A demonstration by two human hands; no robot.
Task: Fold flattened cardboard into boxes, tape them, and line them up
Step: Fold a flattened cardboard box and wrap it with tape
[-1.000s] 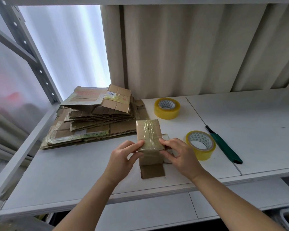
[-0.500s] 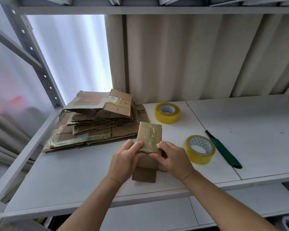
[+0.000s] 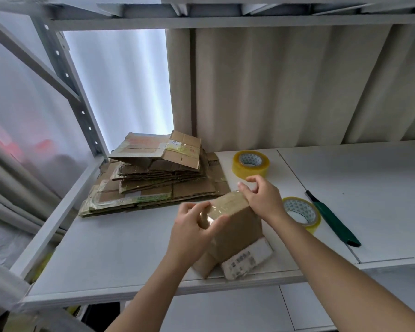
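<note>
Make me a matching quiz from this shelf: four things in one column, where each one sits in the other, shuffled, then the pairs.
1 cardboard stack
2 far tape roll
3 near tape roll
4 green knife

A right of the near roll
B back left
C just right of the right hand
D by the curtain, right of the stack

Pairs: 1-B, 2-D, 3-C, 4-A

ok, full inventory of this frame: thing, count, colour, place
small cardboard box: 1, brown, old clear tape, white label on a bottom flap, front of shelf, in both hands
flattened cardboard stack: 1 pile, brown, back left of shelf
tape rolls: 2, yellowish clear; one at the back, one right of the box
knife: 1, green handle, right of the near roll
shelf: white
curtain: beige, behind
left hand: grips the box's left end
right hand: fingers curled at the box's far top corner
</note>
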